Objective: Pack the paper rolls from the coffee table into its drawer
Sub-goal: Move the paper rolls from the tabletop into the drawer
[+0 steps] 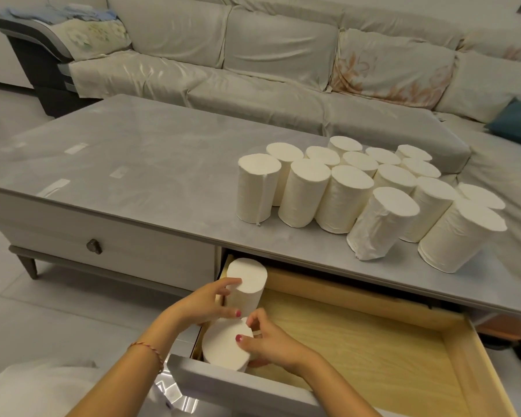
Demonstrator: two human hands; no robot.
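At the left end of the open drawer (pixel 451 350), two paper rolls stand upright on the pale wood-grain floor, one behind the other, close against the drawer's left wall. The left hand (pixel 205 299) grasps the rear roll (pixel 247 284): fingers curl round its left side and the thumb lies across its front lower part. The right hand (pixel 268 341) grasps the front roll (pixel 226 346), thumb on the flat top face near the right edge, fingers wrapped down the right side; the fingertips low on that side are partly hidden. The two rolls appear to touch or nearly touch; the exact contact is blocked by the hands. The rest of the drawer floor to the right is bare wood. A thin red cord bracelet (pixel 151 352) sits on the left wrist. On the table (pixel 133 164), toward its right half, a cluster of paper rolls (pixel 352 188) stands upright in rough rows, packed side by side, most touching a neighbour; the nearest ones stand close to the table's front edge above the drawer. A second drawer (pixel 103 236) with a dark round knob (pixel 94 246), left of the open one, is closed. A sofa (pixel 253 55) under light covers runs behind the table.
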